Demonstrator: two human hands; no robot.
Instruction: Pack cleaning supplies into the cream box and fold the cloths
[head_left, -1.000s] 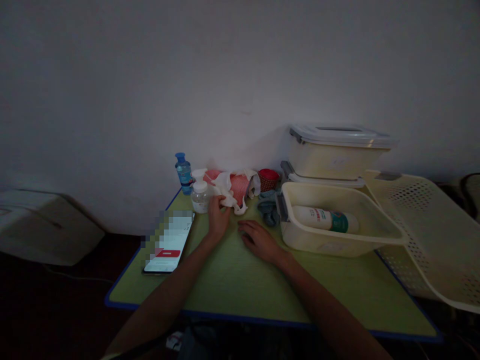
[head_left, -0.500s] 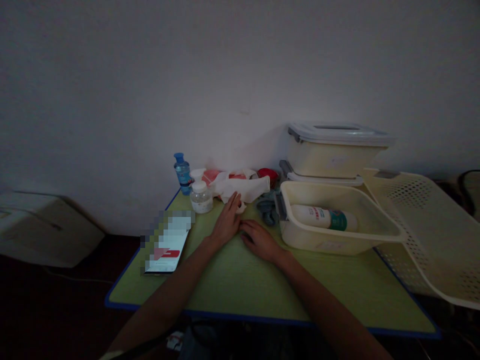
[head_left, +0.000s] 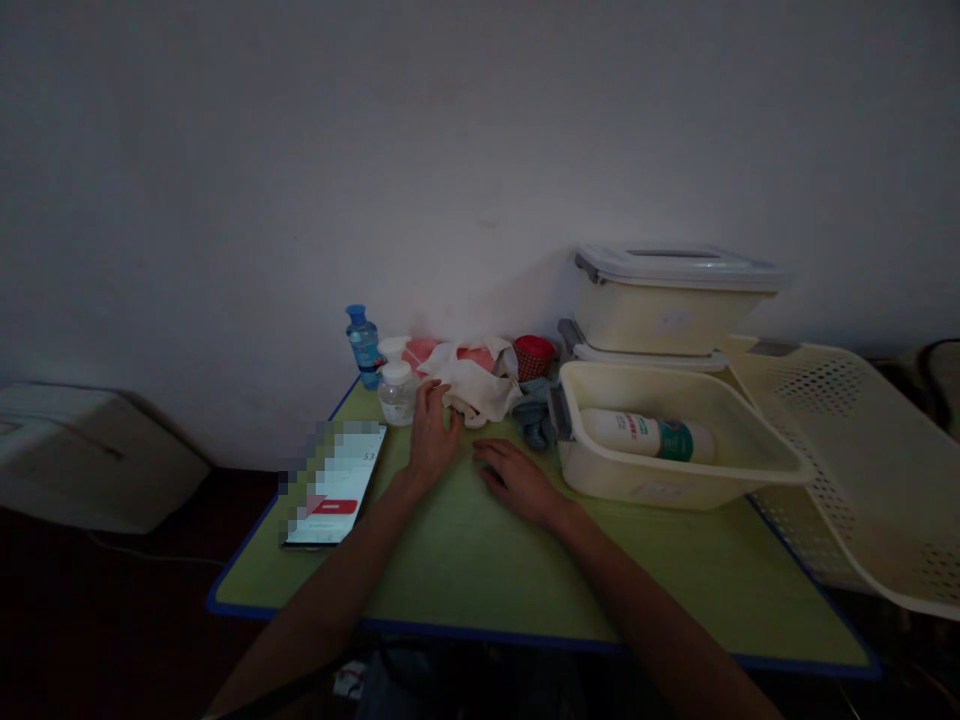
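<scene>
My left hand (head_left: 435,437) is just in front of a crumpled white cloth (head_left: 484,392), its fingers slightly spread and nothing visible in them. To its left stands a small clear jar with a white lid (head_left: 397,393). My right hand (head_left: 517,480) rests low over the green table, fingers stretched out and apart from my left hand, holding nothing. Beyond it lies a bunched grey-blue cloth (head_left: 534,412). A red-topped patterned round container (head_left: 535,357) sits behind that cloth.
A blue bottle (head_left: 364,345) stands at the back left of the green table (head_left: 480,580), and a phone (head_left: 337,500) lies nearer. On the right, an open cream bin (head_left: 675,492) holds a white-and-green bottle (head_left: 637,433). Behind it are stacked lidded boxes (head_left: 675,310); a perforated basket (head_left: 885,470) is beside.
My left hand has moved left, away from my right hand. The raised part of the white cloth has dropped, uncovering more of the red-topped container. My right hand has barely moved.
</scene>
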